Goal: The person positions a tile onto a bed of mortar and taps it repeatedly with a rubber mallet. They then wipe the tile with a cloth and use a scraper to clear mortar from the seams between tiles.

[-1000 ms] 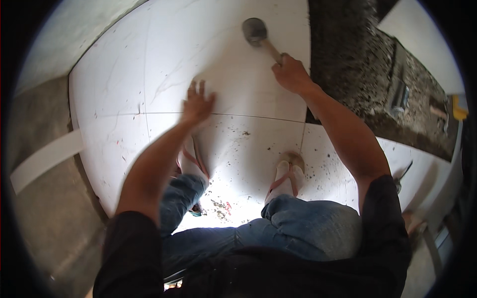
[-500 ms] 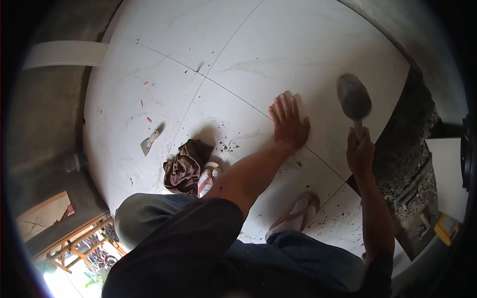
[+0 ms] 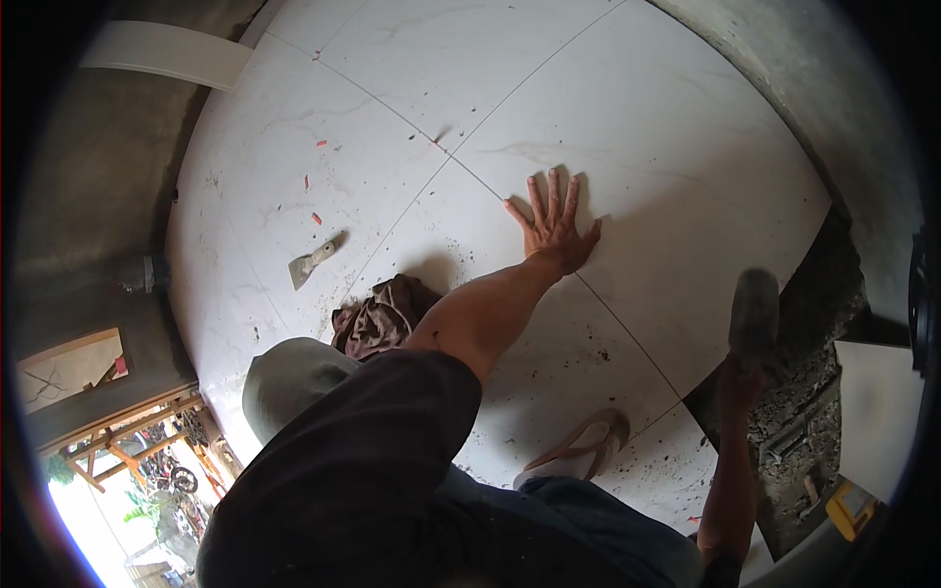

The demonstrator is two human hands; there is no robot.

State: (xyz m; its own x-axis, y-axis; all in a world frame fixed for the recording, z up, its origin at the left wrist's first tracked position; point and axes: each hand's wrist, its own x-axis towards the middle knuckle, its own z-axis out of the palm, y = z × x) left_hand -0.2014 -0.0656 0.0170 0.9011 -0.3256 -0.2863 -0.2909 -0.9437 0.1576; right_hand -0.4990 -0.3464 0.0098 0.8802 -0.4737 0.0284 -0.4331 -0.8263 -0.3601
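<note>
Fingers spread, my left hand (image 3: pixel 557 237) lies flat on a large white floor tile (image 3: pixel 676 176), across the joint line with the neighbouring tile. My right hand (image 3: pixel 739 384) is wrapped round the handle of a mallet with a dark grey head (image 3: pixel 754 316), somewhat blurred. In the picture, the mallet head overlaps the tile's right edge beside a dark unpaved strip (image 3: pixel 818 353). Whether it touches the tile I cannot tell. My hand hides most of the handle.
A putty knife (image 3: pixel 316 261) and a crumpled brown cloth (image 3: pixel 384 318) lie on the tiles to the left. Crumbs and red bits are scattered about. My sandalled foot (image 3: pixel 588 443) is below. A yellow tool (image 3: pixel 851 510) and a white tile piece (image 3: pixel 880 412) are at right.
The mallet and my right hand have moved down and to the right. My left hand stays flat on the tile, its fingers now spread wider. The whole view has shifted slightly.
</note>
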